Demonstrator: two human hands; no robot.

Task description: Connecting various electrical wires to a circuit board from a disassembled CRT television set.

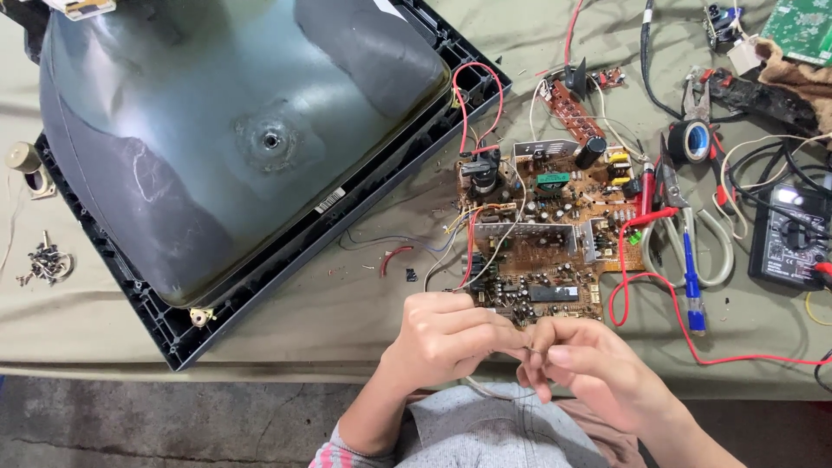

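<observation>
My left hand [446, 338] and my right hand [581, 360] meet at the table's near edge, fingertips pinched together on a thin wire [530, 354]. A pale wire loops down from my hands toward my lap. Just beyond them lies a brown circuit board [546, 238] crowded with components, heat sinks and red, white and yellow leads. What exactly sits between my fingertips is too small to tell beyond the thin strand.
A large grey picture tube in a black frame [234, 139] lies face down at left. At right lie a red probe lead [667, 312], a black multimeter [789, 238], pliers [680, 217], a tape roll [692, 140] and a green board [802, 26]. Loose screws [43, 260] sit far left.
</observation>
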